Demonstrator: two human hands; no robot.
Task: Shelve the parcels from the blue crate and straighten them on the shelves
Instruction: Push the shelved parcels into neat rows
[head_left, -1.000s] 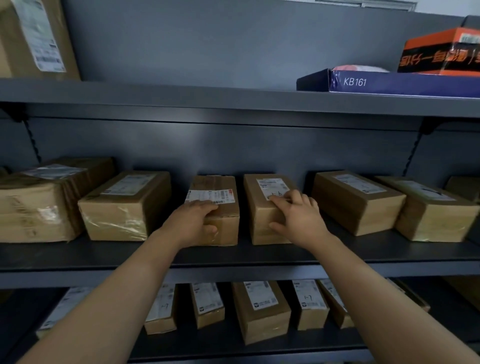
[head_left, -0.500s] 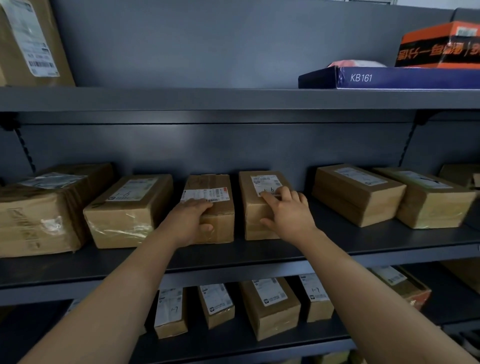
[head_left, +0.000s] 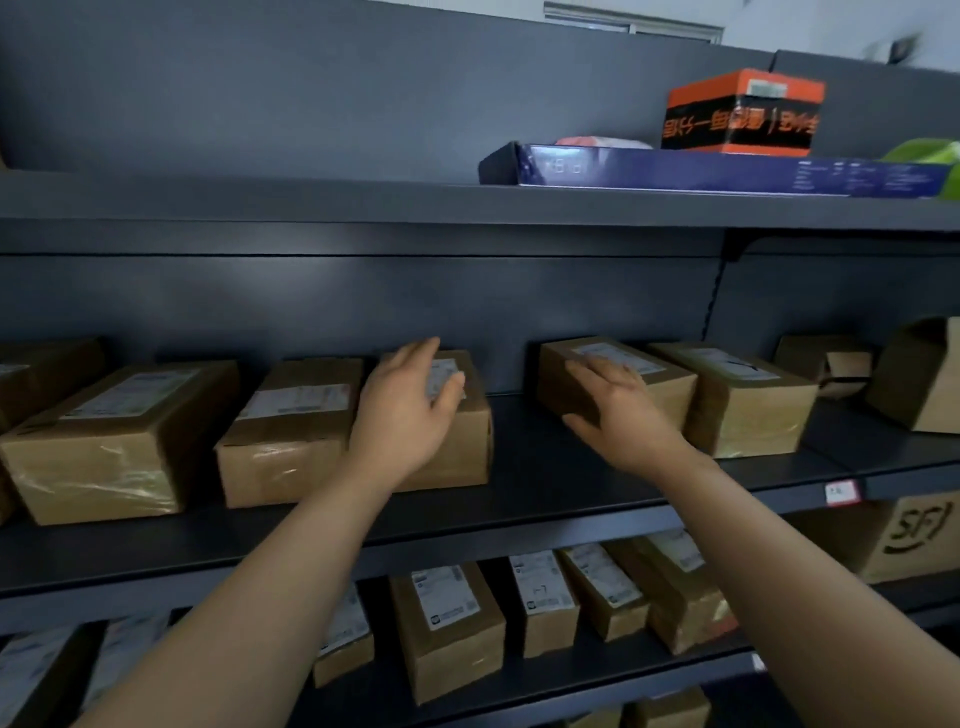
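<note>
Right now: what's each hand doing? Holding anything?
Left hand: open, fingers straight over the labelled parcel, gripping nothing.
Right hand: open, fingers spread on the next parcel across the gap, not gripping it.

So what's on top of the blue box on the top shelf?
An orange-and-black box sits toward its right; a pinkish item peeks over its left. The blue box edge hides their bases.

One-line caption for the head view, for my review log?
Open left hand on one parcel, open right hand on its right neighbour, middle shelf.
</note>
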